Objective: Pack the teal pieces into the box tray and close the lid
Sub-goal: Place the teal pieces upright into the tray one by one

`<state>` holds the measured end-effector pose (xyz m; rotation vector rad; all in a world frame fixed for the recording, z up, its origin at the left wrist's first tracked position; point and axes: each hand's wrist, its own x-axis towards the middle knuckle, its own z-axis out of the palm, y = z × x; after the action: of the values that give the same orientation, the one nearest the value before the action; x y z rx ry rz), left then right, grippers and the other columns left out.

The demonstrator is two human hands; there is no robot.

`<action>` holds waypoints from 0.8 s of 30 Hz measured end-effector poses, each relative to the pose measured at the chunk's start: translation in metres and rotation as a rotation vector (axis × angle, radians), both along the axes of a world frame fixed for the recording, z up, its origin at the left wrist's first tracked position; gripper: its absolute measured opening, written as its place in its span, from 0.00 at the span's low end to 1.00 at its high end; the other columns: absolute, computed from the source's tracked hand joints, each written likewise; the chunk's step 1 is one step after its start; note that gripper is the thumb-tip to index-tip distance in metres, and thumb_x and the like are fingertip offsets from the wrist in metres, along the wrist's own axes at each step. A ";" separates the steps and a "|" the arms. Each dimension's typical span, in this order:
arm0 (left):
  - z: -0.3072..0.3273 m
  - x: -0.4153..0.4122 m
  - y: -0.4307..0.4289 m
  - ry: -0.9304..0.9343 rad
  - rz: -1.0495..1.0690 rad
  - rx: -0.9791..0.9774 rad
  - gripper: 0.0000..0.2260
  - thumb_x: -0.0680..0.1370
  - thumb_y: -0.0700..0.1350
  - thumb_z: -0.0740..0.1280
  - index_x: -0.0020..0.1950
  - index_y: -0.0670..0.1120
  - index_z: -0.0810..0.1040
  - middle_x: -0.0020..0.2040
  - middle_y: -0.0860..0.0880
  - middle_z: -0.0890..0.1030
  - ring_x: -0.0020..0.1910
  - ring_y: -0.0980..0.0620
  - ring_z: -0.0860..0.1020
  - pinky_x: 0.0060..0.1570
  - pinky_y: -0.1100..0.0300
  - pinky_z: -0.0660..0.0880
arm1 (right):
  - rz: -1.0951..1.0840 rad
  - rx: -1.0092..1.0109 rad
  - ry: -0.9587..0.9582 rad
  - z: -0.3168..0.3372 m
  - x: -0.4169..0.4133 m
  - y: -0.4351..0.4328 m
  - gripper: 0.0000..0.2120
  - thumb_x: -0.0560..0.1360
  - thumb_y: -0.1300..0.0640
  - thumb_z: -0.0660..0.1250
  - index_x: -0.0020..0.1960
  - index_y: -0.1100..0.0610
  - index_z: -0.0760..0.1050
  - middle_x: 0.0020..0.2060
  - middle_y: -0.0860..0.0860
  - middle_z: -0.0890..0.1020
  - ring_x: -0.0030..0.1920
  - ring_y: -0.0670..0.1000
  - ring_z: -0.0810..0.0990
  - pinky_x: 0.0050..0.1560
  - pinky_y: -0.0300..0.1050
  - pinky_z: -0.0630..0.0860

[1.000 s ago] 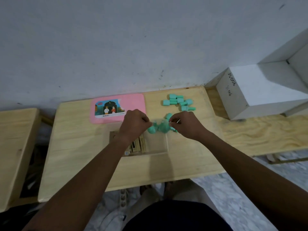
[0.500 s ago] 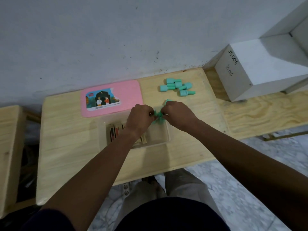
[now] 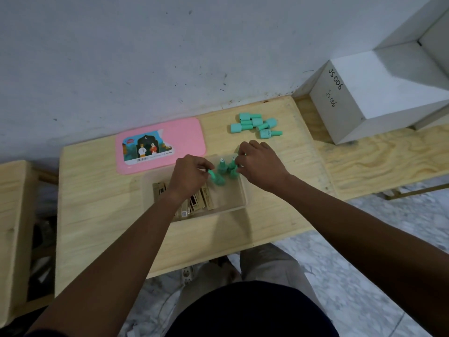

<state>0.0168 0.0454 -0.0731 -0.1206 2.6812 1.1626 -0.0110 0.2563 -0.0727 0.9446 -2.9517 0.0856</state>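
A clear box tray (image 3: 239, 204) sits mid-table with gold-brown packets in its left half. Several teal pieces (image 3: 224, 171) stand bunched in its far right part. My left hand (image 3: 189, 176) pinches the stem of the leftmost teal piece (image 3: 216, 178). On the other side, my right hand (image 3: 261, 166) has its fingertips on the rightmost teal pieces in that bunch. A loose pile of teal pieces (image 3: 256, 125) lies on the table beyond the tray to the right. The pink lid (image 3: 160, 144) lies flat behind the tray's left side.
The small wooden table (image 3: 97, 215) stands against a grey wall. A white box marked JS006 (image 3: 379, 98) sits on a wooden bench at the right. Another wooden surface (image 3: 12, 215) is at the left. My legs are below the table's front edge.
Both hands brought a cluster of teal pieces down into the tray's far right part and now spread slightly apart over them. The camera tilted down.
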 end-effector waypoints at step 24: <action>-0.007 0.004 0.038 0.176 -0.043 -0.074 0.06 0.72 0.36 0.73 0.45 0.45 0.86 0.44 0.48 0.86 0.37 0.53 0.83 0.47 0.55 0.80 | -0.060 -0.063 0.021 -0.010 -0.003 0.001 0.07 0.71 0.53 0.71 0.44 0.56 0.84 0.42 0.53 0.80 0.42 0.56 0.77 0.39 0.50 0.73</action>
<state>0.0212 0.0830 -0.0802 0.0299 2.8655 1.1088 -0.0141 0.2570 -0.0826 0.8432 -2.9366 0.1646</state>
